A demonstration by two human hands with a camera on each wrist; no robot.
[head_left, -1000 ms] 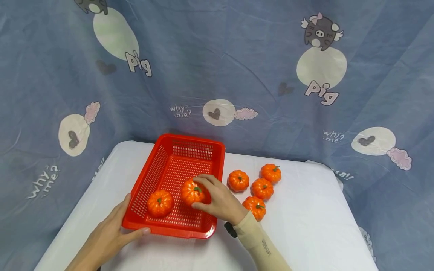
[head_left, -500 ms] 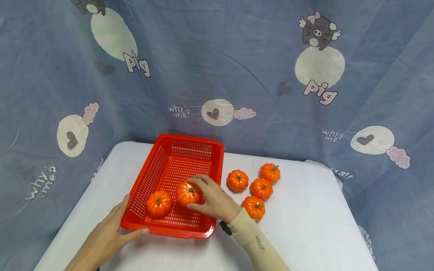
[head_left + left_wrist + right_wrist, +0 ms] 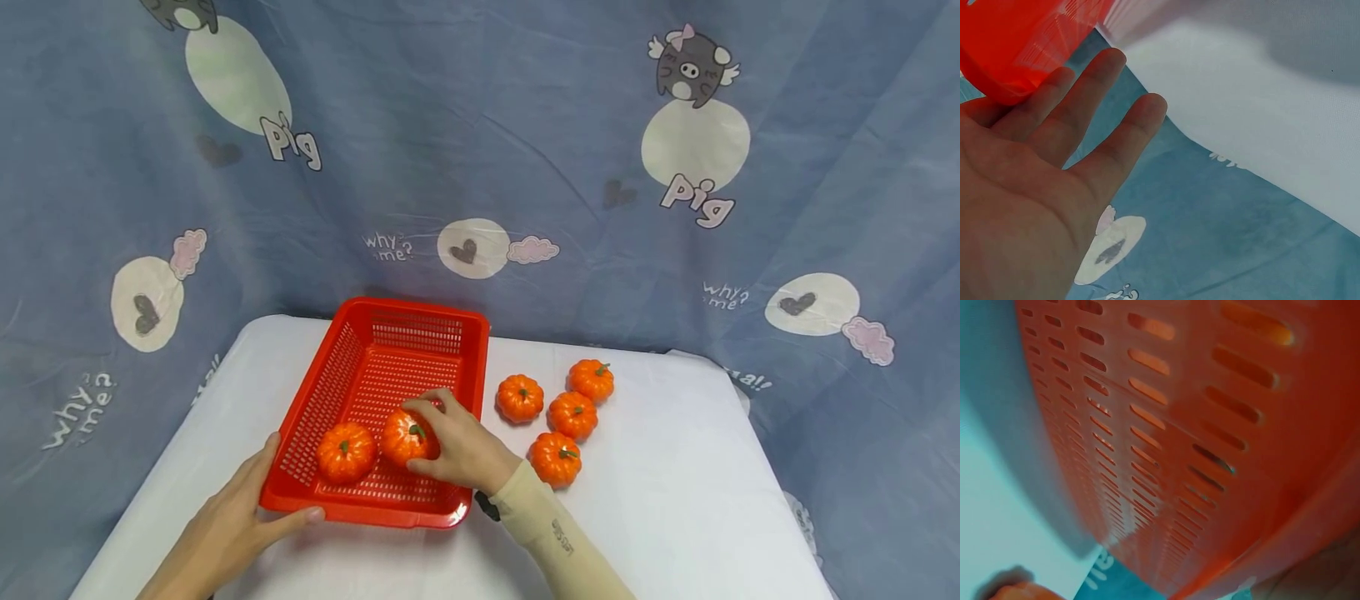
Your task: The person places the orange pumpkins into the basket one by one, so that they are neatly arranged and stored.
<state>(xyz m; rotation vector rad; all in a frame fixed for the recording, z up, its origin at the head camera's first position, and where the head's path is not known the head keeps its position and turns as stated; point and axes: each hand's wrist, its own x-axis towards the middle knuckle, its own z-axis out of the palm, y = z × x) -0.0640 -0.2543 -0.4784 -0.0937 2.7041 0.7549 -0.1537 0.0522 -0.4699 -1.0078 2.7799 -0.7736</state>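
While the straight-fingered left hand (image 3: 225,521) steadies a red slotted plastic basket (image 3: 378,515) at its near-left corner, the right hand (image 3: 463,450) grips a ribbed orange pumpkin (image 3: 402,437) inside, toward the near edge: likely placing, next calling for release.

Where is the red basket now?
In the head view, the red basket sits left of four orange pumpkins, the left hand at its near left corner.

Red basket (image 3: 408,371): cropped in both wrist views.
Pumpkin (image 3: 402,436), inside basket: right side hidden by right grip (image 3: 461,446).
Sleeve (image 3: 540,521), basket's lower right: cut off below; lettering (image 3: 562,537) blurred.
Pig print (image 3: 183,12), basket's upper left: cropped above.
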